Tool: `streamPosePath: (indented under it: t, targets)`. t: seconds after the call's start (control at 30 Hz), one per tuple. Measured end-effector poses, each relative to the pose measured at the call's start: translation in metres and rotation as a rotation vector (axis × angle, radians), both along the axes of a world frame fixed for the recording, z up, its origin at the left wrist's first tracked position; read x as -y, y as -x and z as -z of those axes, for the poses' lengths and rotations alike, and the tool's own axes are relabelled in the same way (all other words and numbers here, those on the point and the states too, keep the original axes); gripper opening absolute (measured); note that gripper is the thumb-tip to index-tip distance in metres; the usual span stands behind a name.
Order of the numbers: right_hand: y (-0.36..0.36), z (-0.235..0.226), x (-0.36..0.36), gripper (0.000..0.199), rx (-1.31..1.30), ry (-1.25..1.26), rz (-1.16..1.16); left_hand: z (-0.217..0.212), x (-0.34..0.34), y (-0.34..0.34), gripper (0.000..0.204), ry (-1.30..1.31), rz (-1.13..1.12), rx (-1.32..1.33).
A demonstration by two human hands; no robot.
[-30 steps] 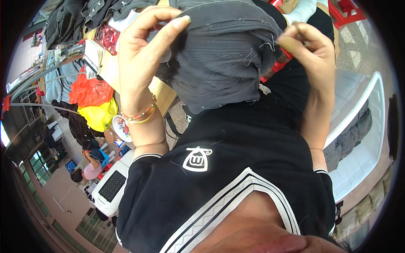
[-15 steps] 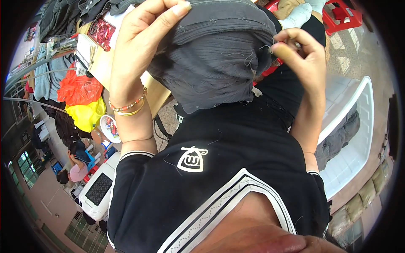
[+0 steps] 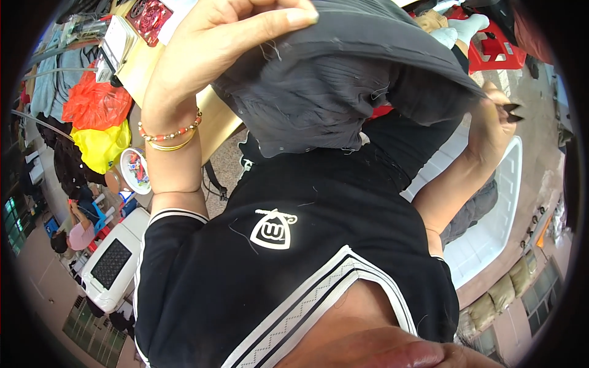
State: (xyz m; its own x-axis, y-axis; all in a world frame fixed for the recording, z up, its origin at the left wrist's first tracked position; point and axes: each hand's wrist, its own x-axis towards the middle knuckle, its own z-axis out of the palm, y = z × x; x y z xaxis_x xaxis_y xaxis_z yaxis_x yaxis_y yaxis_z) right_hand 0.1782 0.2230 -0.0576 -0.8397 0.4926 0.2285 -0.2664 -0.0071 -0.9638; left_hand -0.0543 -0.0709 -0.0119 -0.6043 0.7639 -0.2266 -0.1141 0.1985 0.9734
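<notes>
A dark grey garment (image 3: 319, 86) with a ribbed, gathered surface and loose threads lies over my lap, its upper edge stretched between my hands. My left hand (image 3: 245, 37) pinches that edge between thumb and fingers at the upper left. Over on the right, my right hand (image 3: 491, 126) is closed on the far corner of the same edge. Small dark thread snips (image 3: 510, 113) also sit in my right hand, their two points sticking out past the fingers. The palm hides the rest of the snips.
A wooden table (image 3: 215, 126) stands at my left, near red (image 3: 98, 95) and yellow plastic bags (image 3: 101, 147) and a white bowl (image 3: 127, 175) of small coloured items. At my right is a white crate (image 3: 518, 178) holding grey garments. Ahead stands a red stool (image 3: 500, 52). A person (image 3: 80, 233) sits far left.
My right hand has moved outward to the right, drawing the garment's edge out into a long taut line. The snips' points now show. My left hand has shifted slightly along with the view.
</notes>
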Motion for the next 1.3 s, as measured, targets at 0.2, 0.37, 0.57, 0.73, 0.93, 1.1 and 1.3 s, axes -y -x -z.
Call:
streamPosePath:
  t: [0.2, 0.37, 0.57, 0.73, 0.93, 1.1, 1.3]
  targets:
    - [-0.011, 0.008, -0.032, 0.013, 0.000, 0.048, 0.367, 0.016, -0.020, 0.004, 0.014, -0.701, 0.299, -0.150]
    - [-0.009, 0.040, -0.043, 0.016, 0.331, -0.113, 0.434, 0.016, -0.023, -0.002, 0.015, -0.636, 0.186, -0.078]
    - [0.016, 0.067, -0.022, 0.020, 0.322, -0.205, 0.413, 0.002, 0.007, -0.010, 0.023, -0.105, 0.115, -0.527]
    - [0.030, 0.056, 0.000, 0.022, 0.243, -0.203, 0.272, 0.012, 0.020, -0.005, 0.023, -0.113, 0.141, -0.522]
    - [0.036, 0.054, 0.013, 0.024, 0.254, -0.190, 0.176, 0.026, -0.015, -0.003, 0.014, -0.539, 0.086, -0.443]
    - [0.036, 0.057, 0.015, 0.024, 0.257, -0.178, 0.125, 0.065, -0.035, 0.014, 0.012, -1.079, 0.062, -0.712]
    - [0.037, 0.056, 0.017, 0.025, 0.239, -0.150, 0.108, 0.037, -0.033, -0.007, 0.005, -1.260, -0.111, -0.740]
